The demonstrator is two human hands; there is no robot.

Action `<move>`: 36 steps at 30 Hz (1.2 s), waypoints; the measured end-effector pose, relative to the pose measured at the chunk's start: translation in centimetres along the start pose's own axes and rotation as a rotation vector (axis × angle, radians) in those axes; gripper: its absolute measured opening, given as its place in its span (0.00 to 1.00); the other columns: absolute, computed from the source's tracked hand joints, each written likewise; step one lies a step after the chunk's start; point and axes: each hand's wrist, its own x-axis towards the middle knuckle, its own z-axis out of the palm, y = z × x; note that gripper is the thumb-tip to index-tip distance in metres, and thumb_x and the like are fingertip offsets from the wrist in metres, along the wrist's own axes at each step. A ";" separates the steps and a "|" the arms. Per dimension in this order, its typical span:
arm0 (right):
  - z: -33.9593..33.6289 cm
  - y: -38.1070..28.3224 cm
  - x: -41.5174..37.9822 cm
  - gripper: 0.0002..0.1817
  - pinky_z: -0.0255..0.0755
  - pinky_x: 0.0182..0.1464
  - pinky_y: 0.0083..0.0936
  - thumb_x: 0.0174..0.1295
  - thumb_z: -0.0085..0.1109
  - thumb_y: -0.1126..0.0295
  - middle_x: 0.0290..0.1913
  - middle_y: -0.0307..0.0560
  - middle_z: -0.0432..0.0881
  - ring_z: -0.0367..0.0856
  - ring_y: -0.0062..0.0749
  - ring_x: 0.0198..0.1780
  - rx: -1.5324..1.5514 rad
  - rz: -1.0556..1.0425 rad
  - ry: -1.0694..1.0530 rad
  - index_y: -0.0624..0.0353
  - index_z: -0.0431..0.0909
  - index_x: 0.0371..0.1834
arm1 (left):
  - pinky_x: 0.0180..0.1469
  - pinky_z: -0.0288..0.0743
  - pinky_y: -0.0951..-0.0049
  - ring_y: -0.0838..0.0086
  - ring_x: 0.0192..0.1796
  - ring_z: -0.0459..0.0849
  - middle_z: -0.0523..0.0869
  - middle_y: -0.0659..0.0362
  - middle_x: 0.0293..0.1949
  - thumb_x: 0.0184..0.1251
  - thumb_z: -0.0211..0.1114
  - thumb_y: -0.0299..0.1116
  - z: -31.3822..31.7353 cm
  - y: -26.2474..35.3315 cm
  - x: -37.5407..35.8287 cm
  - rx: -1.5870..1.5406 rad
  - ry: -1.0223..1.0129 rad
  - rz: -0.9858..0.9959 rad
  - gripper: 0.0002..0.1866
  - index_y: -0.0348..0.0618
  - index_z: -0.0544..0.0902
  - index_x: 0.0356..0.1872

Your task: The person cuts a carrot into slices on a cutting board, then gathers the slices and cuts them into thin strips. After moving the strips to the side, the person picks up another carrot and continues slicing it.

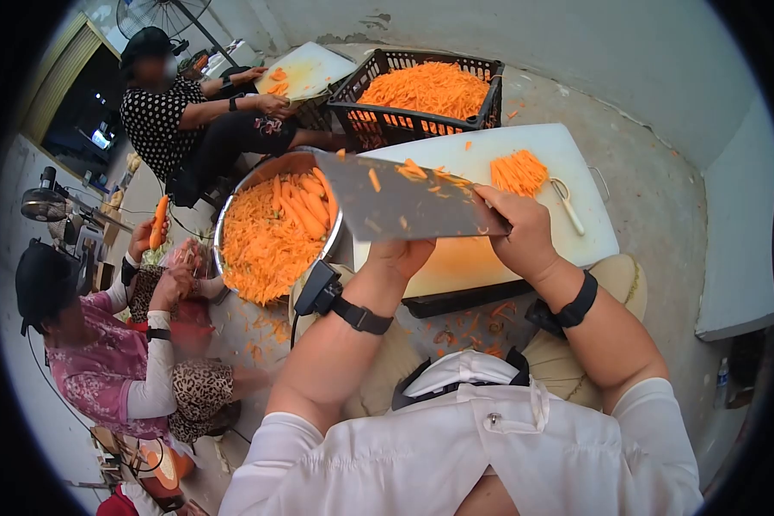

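My right hand (pixel 520 230) is closed around the handle end of a broad cleaver (pixel 396 202), whose blade is tilted and has orange carrot bits stuck to it. My left hand (pixel 402 255) is at the lower edge of the blade, its fingers hidden behind the metal. Both hands are over a thick white cutting board (pixel 598 228). A pile of cut carrot strips (pixel 519 174) lies on the board's far right part, with a white-handled peeler (pixel 568 206) beside it. Left of the blade, a metal basin (pixel 221 225) holds shredded carrot (pixel 262 245) and several whole peeled carrots (pixel 308 211).
Behind the board stands a black crate (pixel 383 133) heaped with shredded carrot (pixel 430 89). One person (pixel 159 112) works at another white board (pixel 310 69); a second person (pixel 103 344) at left holds a carrot (pixel 158 224). Peelings (pixel 477 327) litter the floor under the board.
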 end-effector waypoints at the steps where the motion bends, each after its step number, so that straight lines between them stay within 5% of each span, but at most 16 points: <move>1: -0.1 -0.2 0.0 0.20 0.71 0.32 0.29 0.44 0.59 0.81 0.32 0.49 0.82 0.80 0.40 0.30 -0.044 -0.092 0.006 0.56 0.79 0.44 | 0.49 0.77 0.73 0.70 0.51 0.78 0.81 0.58 0.46 0.58 0.66 0.32 -0.3 -0.1 0.0 0.049 -0.089 0.032 0.17 0.43 0.76 0.48; 7: -0.4 -1.5 -0.4 0.26 0.63 0.29 0.28 0.37 0.60 0.78 0.21 0.37 0.74 0.76 0.32 0.26 -0.079 -0.202 -0.046 0.55 0.78 0.46 | 0.57 0.72 0.70 0.68 0.54 0.76 0.76 0.56 0.50 0.62 0.63 0.40 1.4 0.3 -1.8 0.061 -0.218 0.039 0.22 0.41 0.70 0.54; 9: -0.2 -1.5 -0.6 0.26 0.62 0.28 0.28 0.36 0.60 0.78 0.21 0.37 0.74 0.75 0.32 0.25 -0.077 -0.209 -0.043 0.55 0.78 0.46 | 0.57 0.71 0.71 0.71 0.54 0.76 0.76 0.57 0.47 0.64 0.62 0.39 2.8 -0.2 -1.9 0.407 0.151 0.136 0.22 0.41 0.69 0.54; 15: -0.3 -1.3 -0.8 0.26 0.62 0.28 0.29 0.36 0.60 0.78 0.20 0.37 0.73 0.74 0.32 0.24 -0.103 -0.220 -0.036 0.56 0.77 0.47 | 0.56 0.72 0.75 0.75 0.53 0.76 0.78 0.58 0.44 0.63 0.63 0.33 3.0 -0.1 -2.4 0.306 0.009 0.112 0.17 0.40 0.73 0.51; 36: -0.2 -1.4 -0.8 0.25 0.62 0.28 0.29 0.37 0.59 0.78 0.19 0.37 0.73 0.74 0.31 0.24 -0.146 -0.231 -0.021 0.57 0.77 0.46 | 0.53 0.73 0.76 0.76 0.51 0.77 0.79 0.59 0.42 0.61 0.63 0.30 2.5 0.2 -3.3 0.294 -0.019 0.138 0.16 0.40 0.74 0.49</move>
